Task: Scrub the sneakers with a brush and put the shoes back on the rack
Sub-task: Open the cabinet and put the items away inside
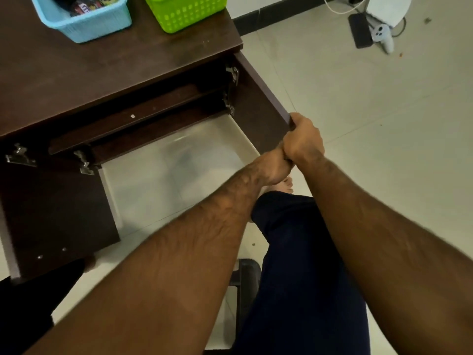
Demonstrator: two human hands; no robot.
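The shoe rack is a dark brown cabinet [102,67] with both doors swung open. No sneakers show inside it; only dark shelves and pale floor are visible. My right hand [303,139] is shut on the outer edge of the right door [258,98]. My left hand [275,167] is pressed under my right wrist with its fingers curled, and what it grips is hidden. A brush with dark bristles seems to lie in the blue basket [89,24] on the cabinet top.
A green basket [184,14] stands beside the blue one. The left door [51,213] juts toward me at the lower left. My leg in dark blue trousers [294,252] is below my arms. A black power strip [361,32] and white controller [382,34] lie on the floor.
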